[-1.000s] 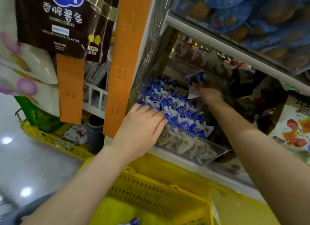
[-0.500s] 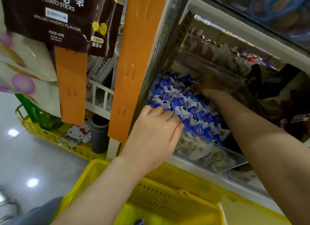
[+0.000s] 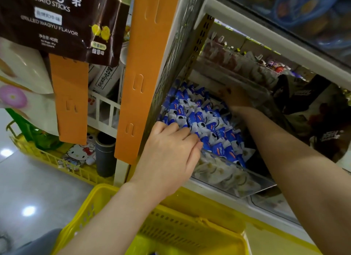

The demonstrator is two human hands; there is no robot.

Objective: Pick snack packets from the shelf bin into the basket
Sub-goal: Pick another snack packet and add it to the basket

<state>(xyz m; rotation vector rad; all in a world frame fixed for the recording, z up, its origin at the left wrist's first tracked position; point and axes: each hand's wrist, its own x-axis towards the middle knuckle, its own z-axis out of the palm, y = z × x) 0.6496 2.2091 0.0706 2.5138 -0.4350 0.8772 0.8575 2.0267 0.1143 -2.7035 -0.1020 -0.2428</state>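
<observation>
Blue-and-white snack packets (image 3: 199, 117) fill the clear plastic shelf bin (image 3: 229, 177); left hand (image 3: 171, 154) rests on them with straight fingers, right hand (image 3: 237, 100) at the back edge, its grip unreadable.

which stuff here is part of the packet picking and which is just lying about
In the job: blue-and-white snack packets, clear shelf bin, yellow basket, left hand, right hand.
Lying about: potato sticks bag, orange strips, Hello Kitty item, dark tube.

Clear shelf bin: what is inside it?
The bin holds blue-and-white snack packets, pale ones showing through its front wall. The left hand rests on the near packets; the right hand reaches to the back. Whatever lies under both hands and deeper down is covered.
</observation>
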